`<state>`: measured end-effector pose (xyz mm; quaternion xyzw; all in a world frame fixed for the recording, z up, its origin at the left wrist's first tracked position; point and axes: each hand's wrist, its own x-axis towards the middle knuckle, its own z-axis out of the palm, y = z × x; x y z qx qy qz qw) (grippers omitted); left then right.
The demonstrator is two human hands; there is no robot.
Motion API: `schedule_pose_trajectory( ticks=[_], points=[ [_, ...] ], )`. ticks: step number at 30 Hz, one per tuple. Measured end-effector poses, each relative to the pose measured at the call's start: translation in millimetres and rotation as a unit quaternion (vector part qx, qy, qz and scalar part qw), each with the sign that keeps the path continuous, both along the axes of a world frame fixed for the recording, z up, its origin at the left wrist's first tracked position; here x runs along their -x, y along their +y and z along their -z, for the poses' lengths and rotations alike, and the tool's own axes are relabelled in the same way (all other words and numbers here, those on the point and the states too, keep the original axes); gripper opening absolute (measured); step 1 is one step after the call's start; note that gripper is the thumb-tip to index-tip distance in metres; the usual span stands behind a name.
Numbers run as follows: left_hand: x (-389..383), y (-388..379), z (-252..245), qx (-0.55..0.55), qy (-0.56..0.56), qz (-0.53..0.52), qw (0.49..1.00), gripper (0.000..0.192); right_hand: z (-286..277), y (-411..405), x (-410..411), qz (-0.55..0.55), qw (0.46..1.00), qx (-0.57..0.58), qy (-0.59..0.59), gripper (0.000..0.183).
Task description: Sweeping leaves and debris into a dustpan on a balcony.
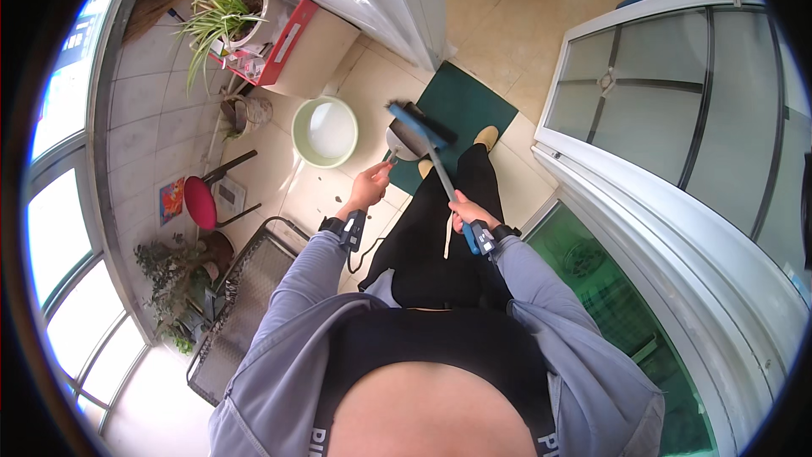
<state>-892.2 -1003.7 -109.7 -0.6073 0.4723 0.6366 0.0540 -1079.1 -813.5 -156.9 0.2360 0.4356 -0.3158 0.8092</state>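
My right hand (468,209) is closed on the grey and blue handle of a brush (420,127), whose blue head with dark bristles is raised before me. My left hand (373,184) pinches a small pale thing, perhaps the end of a handle or a hook, close to a rounded whitish and dark object (405,143). The brush head partly hides that object, so I cannot tell what it is. A light green plastic basin (325,132) with whitish liquid stands on the tiled floor, ahead of my left hand.
A dark green mat (469,98) lies under my feet. At left are a red box (297,32) with a potted spider plant (219,16), a pink round-seated stool (200,202) and a mesh-seated metal chair (244,304). A white-framed glass door (641,89) stands at right.
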Motion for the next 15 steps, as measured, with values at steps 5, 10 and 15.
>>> schedule_pose_trajectory(
  ticks=[5,10,15],
  points=[
    [-11.0,-4.9,10.1,0.070,-0.103,0.172,0.977,0.038,-46.3,15.0,30.4,0.024,0.997,-0.043,-0.053,0.061],
    [-16.0,1.8,0.2,0.197,-0.183,0.296,0.917,0.043,-108.4,32.1,69.3,0.013,0.999,-0.032,0.017,0.064],
    [-38.7,15.2,1.3,0.216,-0.182,0.171,0.944,0.032,-124.1,20.5,99.3,-0.055,0.992,0.007,0.116,0.070]
  ],
)
